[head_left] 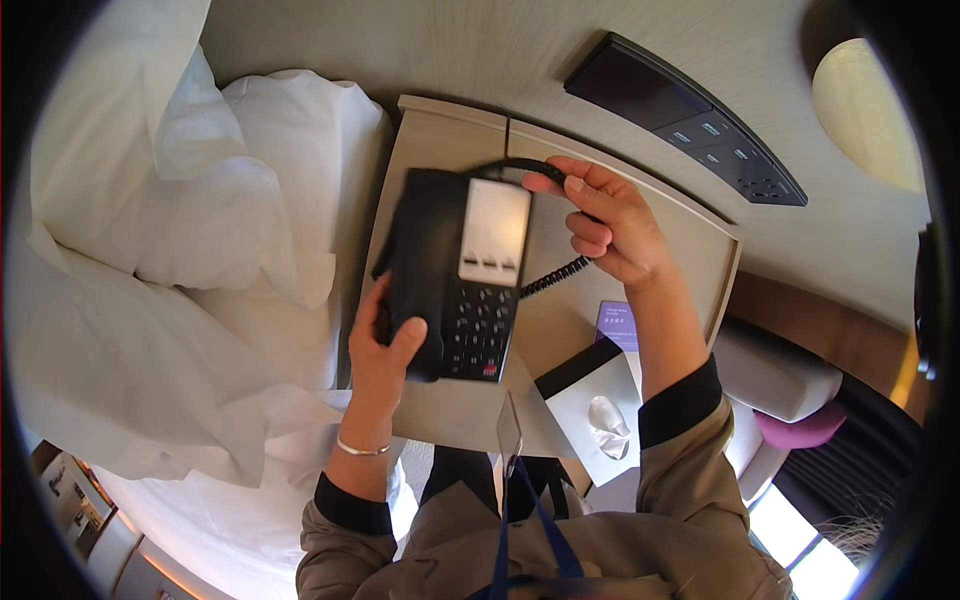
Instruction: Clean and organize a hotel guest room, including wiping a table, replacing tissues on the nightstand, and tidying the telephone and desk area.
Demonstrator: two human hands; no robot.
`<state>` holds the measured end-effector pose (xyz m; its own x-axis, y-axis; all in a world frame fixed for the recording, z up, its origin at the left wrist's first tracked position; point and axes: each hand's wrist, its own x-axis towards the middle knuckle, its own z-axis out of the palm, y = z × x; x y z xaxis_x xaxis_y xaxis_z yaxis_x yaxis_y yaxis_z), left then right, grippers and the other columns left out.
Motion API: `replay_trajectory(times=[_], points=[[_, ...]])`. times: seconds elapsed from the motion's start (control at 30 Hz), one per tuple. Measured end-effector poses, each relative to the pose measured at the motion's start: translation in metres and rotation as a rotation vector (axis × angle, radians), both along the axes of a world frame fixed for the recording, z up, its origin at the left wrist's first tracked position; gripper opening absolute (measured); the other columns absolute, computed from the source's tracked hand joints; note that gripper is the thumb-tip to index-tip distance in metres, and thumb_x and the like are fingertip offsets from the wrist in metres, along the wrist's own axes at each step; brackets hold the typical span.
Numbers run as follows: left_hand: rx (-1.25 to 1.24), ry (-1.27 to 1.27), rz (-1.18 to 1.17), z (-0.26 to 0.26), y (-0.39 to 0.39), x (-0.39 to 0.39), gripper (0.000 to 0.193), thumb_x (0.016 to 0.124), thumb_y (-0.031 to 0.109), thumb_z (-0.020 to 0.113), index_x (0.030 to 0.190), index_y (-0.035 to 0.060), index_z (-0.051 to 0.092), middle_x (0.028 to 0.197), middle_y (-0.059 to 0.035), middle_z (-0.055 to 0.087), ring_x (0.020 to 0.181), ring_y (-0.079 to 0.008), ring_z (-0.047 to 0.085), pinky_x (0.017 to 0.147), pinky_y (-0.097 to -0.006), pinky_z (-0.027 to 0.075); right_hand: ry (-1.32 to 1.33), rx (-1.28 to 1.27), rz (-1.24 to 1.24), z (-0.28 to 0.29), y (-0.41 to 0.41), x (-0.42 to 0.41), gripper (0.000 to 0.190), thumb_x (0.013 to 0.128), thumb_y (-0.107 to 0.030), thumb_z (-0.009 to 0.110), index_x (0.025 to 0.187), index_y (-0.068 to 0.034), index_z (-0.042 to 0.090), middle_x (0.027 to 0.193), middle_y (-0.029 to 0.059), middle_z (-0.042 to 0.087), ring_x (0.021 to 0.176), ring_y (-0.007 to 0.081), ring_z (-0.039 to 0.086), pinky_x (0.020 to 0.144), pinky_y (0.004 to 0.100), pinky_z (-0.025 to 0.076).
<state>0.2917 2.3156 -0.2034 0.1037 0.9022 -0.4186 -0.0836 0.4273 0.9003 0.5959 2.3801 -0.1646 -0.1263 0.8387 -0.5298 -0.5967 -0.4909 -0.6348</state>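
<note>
A black desk telephone (480,330) with a keypad and a pale faceplate is before me, over a wooden nightstand (435,412). Its handset (427,270) lies along the left side of the body. My left hand (382,345) grips the phone at its lower left, thumb on top and fingers partly hidden behind the edge. To the upper right, my right hand (600,210) pinches the black coiled cord (555,276) between thumb and fingers. The cord loops from the phone's top through this hand and back to the phone's right side.
A tissue box (570,409) and a purple card (616,321) bearing writing sit at the nightstand's near right. White bedding (210,330) fills the left. A black switch panel (686,120) is on the wall behind, near a round lamp (866,112). A lanyard badge (509,427) hangs before me.
</note>
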Motion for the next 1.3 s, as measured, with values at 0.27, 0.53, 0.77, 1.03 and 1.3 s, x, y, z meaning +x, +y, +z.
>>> replay_trajectory(times=[0.27, 0.53, 0.77, 1.03, 1.3], points=[[-0.044, -0.014, -0.008, 0.013, 0.026, 0.003, 0.076, 0.087, 0.035, 0.077, 0.142, -0.0062, 0.044, 0.131, -0.015, 0.057, 0.118, -0.0194, 0.056, 0.102, -0.0302, 0.045, -0.3, -0.252, 0.371, -0.006, -0.028, -0.003, 0.02, 0.098, -0.021, 0.064, 0.104, -0.002, 0.064, 0.086, 0.0083, 0.071, 0.076, 0.0142, 0.068, 0.061, 0.0282, 0.054], [-0.048, 0.003, 0.084, 0.003, 0.036, 0.012, 0.078, 0.086, 0.036, 0.078, 0.141, -0.008, 0.045, 0.132, -0.0162, 0.057, 0.119, -0.0203, 0.056, 0.103, -0.0309, 0.044, 0.181, -0.313, 0.558, -0.039, -0.099, -0.026, 0.027, 0.1, -0.029, 0.061, 0.091, -0.004, 0.062, 0.088, 0.0148, 0.071, 0.079, 0.017, 0.068, 0.076, 0.0324, 0.055], [0.21, 0.267, -0.113, -0.006, 0.034, 0.002, 0.075, 0.089, 0.038, 0.075, 0.143, -0.0034, 0.044, 0.127, -0.0142, 0.059, 0.118, -0.0211, 0.056, 0.104, -0.0324, 0.043, -0.598, -0.265, 0.327, -0.03, -0.096, -0.04, 0.023, 0.1, -0.025, 0.061, 0.101, -0.002, 0.062, 0.091, 0.0091, 0.072, 0.074, 0.0155, 0.067, 0.069, 0.0257, 0.055], [0.037, 0.353, -0.035, -0.002, 0.074, 0.004, 0.05, 0.102, 0.029, 0.056, 0.143, 0.0022, 0.044, 0.111, -0.0129, 0.064, 0.1, -0.019, 0.06, 0.091, -0.0315, 0.048, -1.284, -0.159, 0.661, -0.03, -0.075, -0.042, 0.033, 0.09, -0.029, 0.067, 0.093, 0.004, 0.063, 0.073, 0.0174, 0.067, 0.071, 0.024, 0.069, 0.065, 0.0387, 0.053], [-0.022, 0.328, -0.034, -0.018, 0.103, 0.02, 0.031, 0.101, 0.024, 0.057, 0.111, -0.0034, 0.067, 0.096, -0.0103, 0.07, 0.088, -0.0156, 0.062, 0.081, -0.0292, 0.049, -1.343, -0.003, 0.195, -0.05, -0.023, -0.032, 0.036, 0.091, -0.033, 0.062, 0.088, 0.002, 0.06, 0.081, 0.0249, 0.067, 0.081, 0.0447, 0.065, 0.074, 0.049, 0.051]])
